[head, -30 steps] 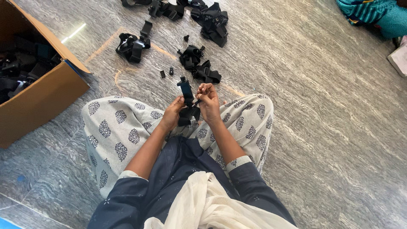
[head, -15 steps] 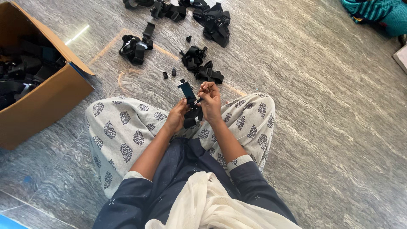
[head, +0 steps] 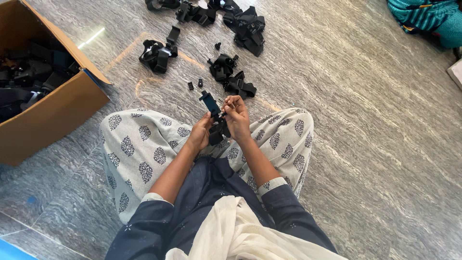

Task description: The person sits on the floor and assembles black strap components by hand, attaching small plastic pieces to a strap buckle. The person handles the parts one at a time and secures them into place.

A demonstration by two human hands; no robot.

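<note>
Hands meet over the lap on one black clamp mount (head: 214, 118), a plastic piece with a flat plate sticking up and away from the body and a darker bundle of strap hanging below the grip. The left hand (head: 200, 135) is wrapped round the lower part of the mount, fingers closed on it from the left. The right hand (head: 237, 117) is pinched together at the mount's right side, fingertips pressed on a small part near the plate; whether that part is a screw or a clip I cannot tell.

Against the frame a second ago, the plate now leans further to the left of the grip, where it then stood nearly upright, and the right fingertips sit closer in against its side. In my judgement the fitting work at that joint is under way, not finished, as both hands are clamped on the piece.

Beyond the grip, on the grey stone floor (head: 365, 125), lie two small black loose parts (head: 195, 84), then several strap bundles (head: 230, 74). Far to the left of the grip stands an open cardboard box (head: 53, 113) with more black gear. These appear slightly shifted in the view, consistent with head movement.
</note>
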